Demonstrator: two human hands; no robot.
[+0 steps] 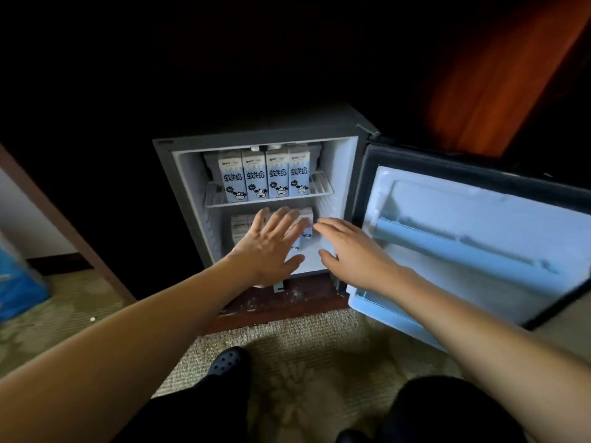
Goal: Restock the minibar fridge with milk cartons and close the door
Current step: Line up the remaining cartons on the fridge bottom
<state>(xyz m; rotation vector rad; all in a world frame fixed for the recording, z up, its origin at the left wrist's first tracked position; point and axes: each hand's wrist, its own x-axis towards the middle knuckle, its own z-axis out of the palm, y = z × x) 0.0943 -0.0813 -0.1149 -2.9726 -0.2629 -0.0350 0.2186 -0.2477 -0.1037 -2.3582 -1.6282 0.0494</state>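
A dim room with a woven, leaf-patterned beige carpet (303, 346) and one orange-red curtain (499, 84) at the upper right surrounds a small grey box-shaped fridge (256, 129) standing on a dark wooden plinth (281, 302). Its single door (479, 219) hangs wide open to the right, with a smooth white plastic lining and one long rounded rail (447, 241) across it. Inside, one white wire shelf (321, 187) carries four upright cartons (277, 177) in a tight row, each a tall pale-blue and white box with a cartoon cow printed low on its face. Below the shelf, on the fridge floor, stand more lower cartons (241, 227); how many cannot be told, since the left hand (271, 244) covers most of them. That hand is flat, its fingers (281, 219) straight and spread in front of these boxes, holding nothing; whether it touches them is unclear. The right hand (348, 247) reaches in just beside them, fingers straight and together, thumb apart, also holding nothing. One dark perforated rubber shoe (228, 361) shows on the carpet, and one glossy blue pack (16, 282) lies at the far left.
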